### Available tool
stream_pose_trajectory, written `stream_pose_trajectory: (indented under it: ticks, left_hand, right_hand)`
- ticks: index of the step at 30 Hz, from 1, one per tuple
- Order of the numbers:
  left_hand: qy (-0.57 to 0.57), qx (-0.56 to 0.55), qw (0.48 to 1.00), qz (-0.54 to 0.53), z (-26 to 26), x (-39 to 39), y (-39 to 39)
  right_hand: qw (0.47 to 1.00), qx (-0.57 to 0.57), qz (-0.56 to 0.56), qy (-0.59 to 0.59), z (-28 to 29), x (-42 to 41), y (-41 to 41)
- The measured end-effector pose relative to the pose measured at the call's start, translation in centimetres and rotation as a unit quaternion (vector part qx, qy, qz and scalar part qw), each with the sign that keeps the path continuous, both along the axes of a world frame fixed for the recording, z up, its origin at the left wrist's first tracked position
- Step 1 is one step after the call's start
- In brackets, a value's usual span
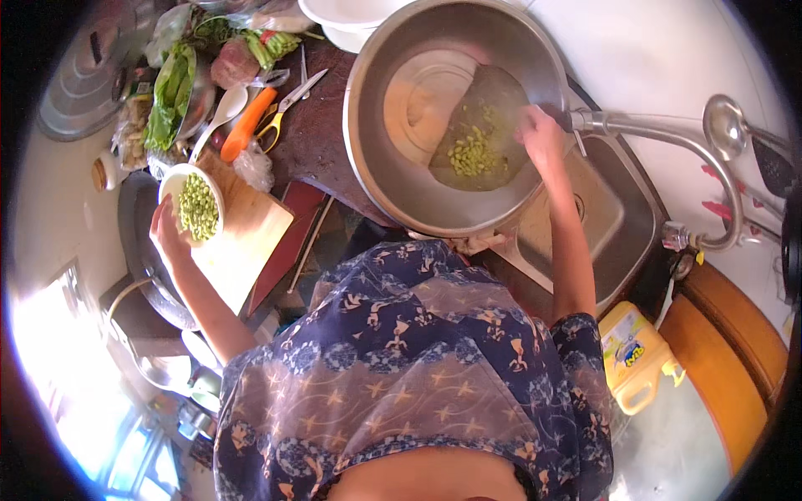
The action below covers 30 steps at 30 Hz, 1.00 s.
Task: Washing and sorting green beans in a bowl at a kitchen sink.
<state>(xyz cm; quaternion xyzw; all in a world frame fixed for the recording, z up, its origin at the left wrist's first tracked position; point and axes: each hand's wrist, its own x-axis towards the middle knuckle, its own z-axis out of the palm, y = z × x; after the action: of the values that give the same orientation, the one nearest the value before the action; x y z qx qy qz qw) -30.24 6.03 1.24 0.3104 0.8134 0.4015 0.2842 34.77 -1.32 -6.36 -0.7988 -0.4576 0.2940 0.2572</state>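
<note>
My left hand (168, 232) grips the rim of a white bowl (220, 199) that holds green beans (198, 208), at the left edge of a wooden cutting board (254, 235). On the right, my right hand (539, 133) is at the inner right side of a large round metal basin (369, 181), its fingers bent; whether they hold anything is not clear. Inside the basin, shallow water pools on the right, with green beans (473, 153) lying in it. The end of a faucet (589, 120) reaches the basin's rim beside my right hand.
Scissors with yellow handles (270, 131), an orange-handled peeler or knife (247, 125) and a white spoon (229, 109) lie above the board. Leafy greens (172, 94) are farther left. A steel sink (617, 244) is under the basin's right side; a yellow jug (633, 357) stands below it.
</note>
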Motion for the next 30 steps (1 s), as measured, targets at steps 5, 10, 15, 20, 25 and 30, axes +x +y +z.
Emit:
stream_pose_trajectory:
  ticks: [5,10,15,20,25,30]
  left_hand:
    - [-0.017,0.115,0.991,-0.063,4.8,7.1,2.2]
    - [-0.264,0.164,0.905,-0.291,9.7,22.0,1.6]
    - [-0.557,-0.046,0.755,-0.343,6.1,38.7,-1.1]
    - [-0.463,-0.280,0.820,-0.187,-2.0,47.6,-3.7]
    - [-0.318,-0.160,0.835,-0.419,-20.8,47.4,-7.0]
    - [-0.468,-0.322,0.823,-0.012,-9.7,48.3,-6.4]
  right_hand:
    - [0.992,0.082,0.039,-0.086,-3.5,1.7,0.6]
    - [0.983,0.077,0.112,-0.120,-5.2,0.7,1.9]
    - [0.983,0.054,0.129,-0.117,-6.1,-1.2,1.8]
    - [0.982,0.060,0.116,-0.134,-7.0,-2.3,-0.3]
    - [0.981,0.074,0.139,-0.116,-6.4,-4.6,-0.6]
    - [0.988,-0.028,0.132,-0.073,-6.1,-5.9,-3.1]
